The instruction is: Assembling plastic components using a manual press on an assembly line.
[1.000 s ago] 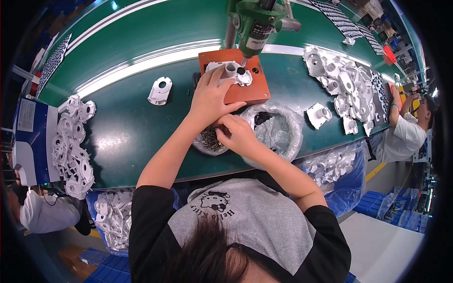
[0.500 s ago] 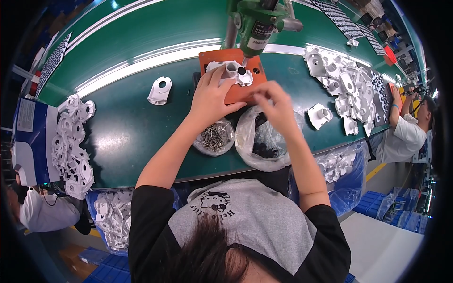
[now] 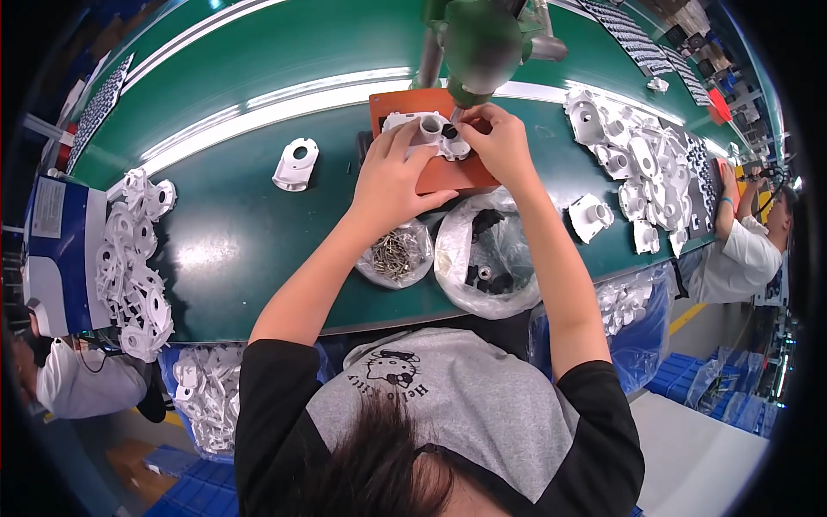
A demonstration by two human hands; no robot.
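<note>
A white plastic housing (image 3: pixel 431 127) with a round tube lies on the orange base plate (image 3: pixel 465 178) of a green bench machine (image 3: pixel 482 52). My left hand (image 3: pixel 388 177) steadies the housing from its left side, fingers over it and thumb spread toward the plate's near edge. At the housing's right end, my right hand (image 3: pixel 500 142) has thumb and fingertips pinched beside a small black piece (image 3: pixel 450 131) seated in it. Whatever sits in that pinch is too small to make out. The machine's metal tip (image 3: pixel 457 114) comes down just behind those fingertips.
Nearby stand a bag of metal screws (image 3: pixel 394 256) and a clear bag of black parts (image 3: pixel 457 280). Single white housings lie left (image 3: pixel 295 164) and right (image 3: pixel 590 217). Heaped housings (image 3: pixel 642 164) fill the bench's right; more (image 3: pixel 133 258) pile up left. A co-worker (image 3: pixel 741 250) sits far right.
My right hand has moved forward and up from over the plate's near right edge to the black piece on the housing. My left hand stays on the housing. The view has shifted slightly.
</note>
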